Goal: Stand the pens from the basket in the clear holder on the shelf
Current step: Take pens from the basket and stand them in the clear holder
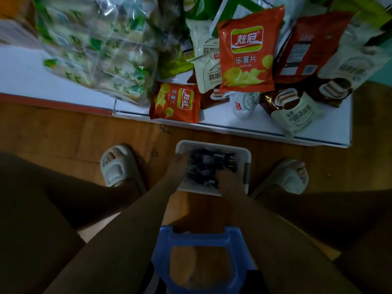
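A white basket (214, 145) stands on the wooden floor between my feet, filled with several dark pens (209, 163) lying in a blurred heap. My left hand (180, 166) rests along the basket's left rim with its fingers stretched toward the far corner. My right hand (226, 180) reaches into the near right part of the basket, fingers curled down around some pens. The low white shelf (233, 122) runs across the view beyond the basket. No clear holder is in view.
Snack bags crowd the shelf: orange crisp packets (247, 52), white and brown cake packs (297, 111), and a big clear bag of green packets (95, 45). My feet in pale slippers (115, 166) flank the basket. A blue plastic stool (201, 236) is under me.
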Motion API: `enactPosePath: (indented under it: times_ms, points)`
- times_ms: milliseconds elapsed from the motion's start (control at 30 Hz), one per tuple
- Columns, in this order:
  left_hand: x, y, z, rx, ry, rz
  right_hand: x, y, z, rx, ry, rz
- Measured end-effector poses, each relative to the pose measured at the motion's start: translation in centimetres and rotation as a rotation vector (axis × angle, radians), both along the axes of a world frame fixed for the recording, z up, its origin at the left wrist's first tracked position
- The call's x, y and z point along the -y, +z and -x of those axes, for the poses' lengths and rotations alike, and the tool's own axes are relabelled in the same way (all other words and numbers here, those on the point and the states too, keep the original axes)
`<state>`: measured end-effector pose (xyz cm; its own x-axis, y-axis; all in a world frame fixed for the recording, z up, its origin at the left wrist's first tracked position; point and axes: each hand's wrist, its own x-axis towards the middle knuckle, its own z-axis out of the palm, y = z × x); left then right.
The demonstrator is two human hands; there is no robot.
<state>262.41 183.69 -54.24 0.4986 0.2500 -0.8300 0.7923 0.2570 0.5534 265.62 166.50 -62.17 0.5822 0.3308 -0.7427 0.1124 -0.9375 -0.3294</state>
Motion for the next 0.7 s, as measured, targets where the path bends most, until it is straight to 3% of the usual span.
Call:
enactPosePath:
  times_ms: [167,467,567,700]
  points:
    - [-0.4,-0.3,0.5,0.029,0.038,0.038,-0.7,0.3,0.1,0.006,-0.103,0.001]
    - [-0.9,-1.3,1.4,-0.01,0.092,-0.026,-2.5,0.7,0.9,0.056,0.019,-0.125]
    - [-0.9,-1.1,1.3,-0.009,0.117,-0.018,-3.1,0.7,1.3,0.079,0.139,-0.067]
    - [-1.2,-1.4,1.1,-0.012,0.166,-0.031,-3.5,0.3,0.9,0.091,0.137,-0.015]
